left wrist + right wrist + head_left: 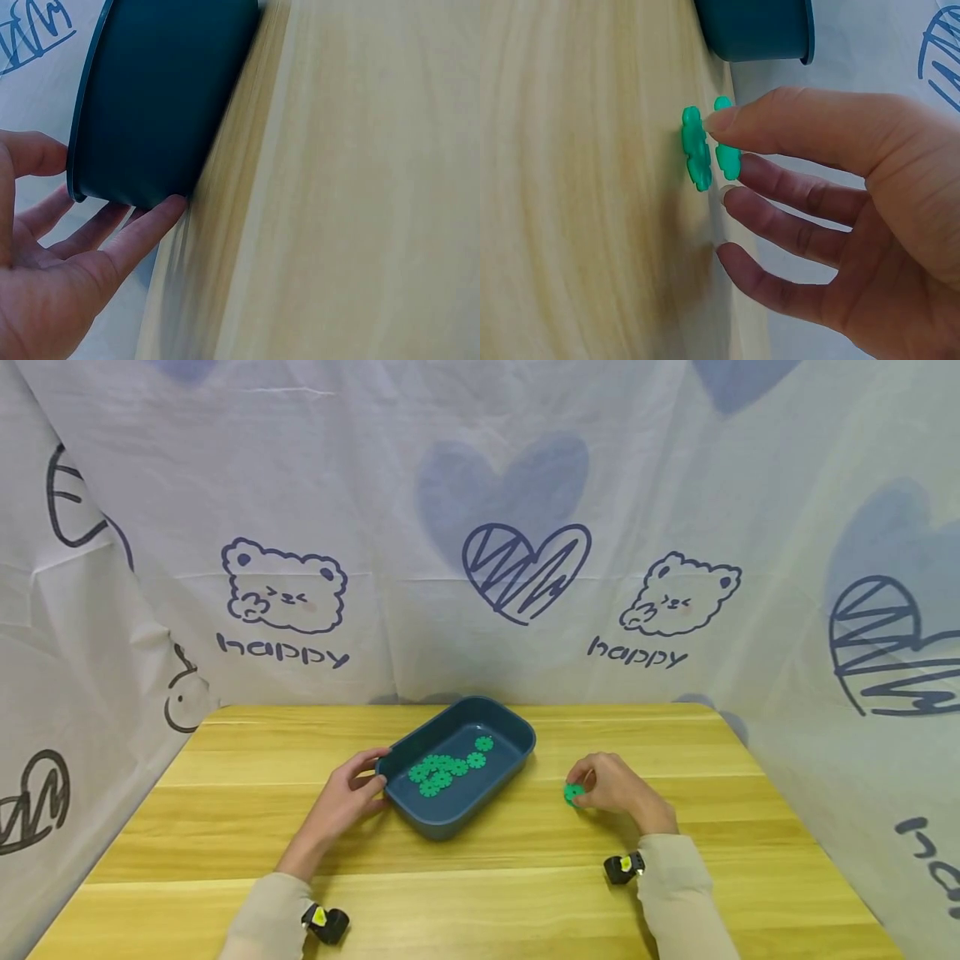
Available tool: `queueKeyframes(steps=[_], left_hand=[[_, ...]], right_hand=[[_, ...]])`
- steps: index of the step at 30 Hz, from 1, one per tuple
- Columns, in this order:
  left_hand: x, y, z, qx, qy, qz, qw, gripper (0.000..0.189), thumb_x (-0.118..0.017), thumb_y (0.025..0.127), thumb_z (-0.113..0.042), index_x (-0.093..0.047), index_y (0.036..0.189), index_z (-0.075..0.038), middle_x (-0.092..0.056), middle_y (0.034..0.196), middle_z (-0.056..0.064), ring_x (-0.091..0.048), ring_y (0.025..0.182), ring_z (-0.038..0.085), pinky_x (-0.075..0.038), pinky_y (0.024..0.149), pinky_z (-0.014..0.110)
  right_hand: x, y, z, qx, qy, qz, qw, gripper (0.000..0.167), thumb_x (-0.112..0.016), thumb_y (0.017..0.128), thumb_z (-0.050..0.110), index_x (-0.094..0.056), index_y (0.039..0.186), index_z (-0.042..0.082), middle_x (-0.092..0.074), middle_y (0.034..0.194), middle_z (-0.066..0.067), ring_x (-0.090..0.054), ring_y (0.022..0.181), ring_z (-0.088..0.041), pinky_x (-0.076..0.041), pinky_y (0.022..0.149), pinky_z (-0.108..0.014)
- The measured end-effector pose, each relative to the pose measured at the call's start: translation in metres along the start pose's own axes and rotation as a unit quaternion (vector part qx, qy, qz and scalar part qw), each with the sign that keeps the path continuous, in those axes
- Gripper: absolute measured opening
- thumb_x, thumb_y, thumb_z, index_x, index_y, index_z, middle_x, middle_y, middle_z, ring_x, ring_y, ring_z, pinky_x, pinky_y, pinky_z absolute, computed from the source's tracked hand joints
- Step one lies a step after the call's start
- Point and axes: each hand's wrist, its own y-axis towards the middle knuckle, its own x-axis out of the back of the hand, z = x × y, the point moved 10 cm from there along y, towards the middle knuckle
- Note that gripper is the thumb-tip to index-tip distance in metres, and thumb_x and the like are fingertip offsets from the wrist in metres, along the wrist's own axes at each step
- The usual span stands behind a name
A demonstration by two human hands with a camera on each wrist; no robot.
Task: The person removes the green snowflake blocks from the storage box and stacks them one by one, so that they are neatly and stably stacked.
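Two digits of the right hand [613,783], thumb and forefinger, pinch a thin, notched green disc [729,160]; a second disc [696,150] sits just beside it, held or lying I cannot tell. Bare woodgrain worktop [536,835] separates this hand from the smooth, round-cornered tub [444,829] holding more discs [442,780]. Fingers spread, the left hand [348,792] touches the tub's end. Behind, printed cloth [390,627] hangs along the worktop's back edge.

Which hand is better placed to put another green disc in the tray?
Probably the right hand: it is at a green disc outside the tray. The left hand touches the tray's left end, away from that disc, and seems better used for steadying.
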Motion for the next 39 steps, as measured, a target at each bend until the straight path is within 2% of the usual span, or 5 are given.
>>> queueKeyframes(steps=[11, 39], left_hand=[[0.0004, 0.0, 0.0002, 0.001, 0.002, 0.0, 1.0, 0.047, -0.05, 0.107, -0.007, -0.044, 0.153, -0.008, -0.042, 0.155, 0.027, -0.053, 0.136, 0.047, -0.059, 0.096, 0.046], [0.0001, 0.0011, 0.0008, 0.002, 0.002, -0.001, 1.0, 0.047, -0.049, 0.107, -0.007, -0.045, 0.153, -0.008, -0.041, 0.156, 0.027, -0.053, 0.137, 0.046, -0.058, 0.098, 0.049]], right_hand=[[-0.0013, -0.0009, -0.0014, -0.013, -0.009, 0.004, 0.9999, 0.023, -0.086, 0.078, 0.002, -0.077, 0.098, 0.004, -0.072, 0.093, -0.007, -0.065, 0.086, -0.018, -0.059, 0.08, -0.037], [-0.0068, 0.0002, -0.0004, 0.002, -0.006, 0.014, 0.9999, 0.018, -0.085, 0.079, 0.002, -0.078, 0.095, 0.005, -0.074, 0.09, -0.005, -0.064, 0.081, -0.015, -0.057, 0.076, -0.032]])
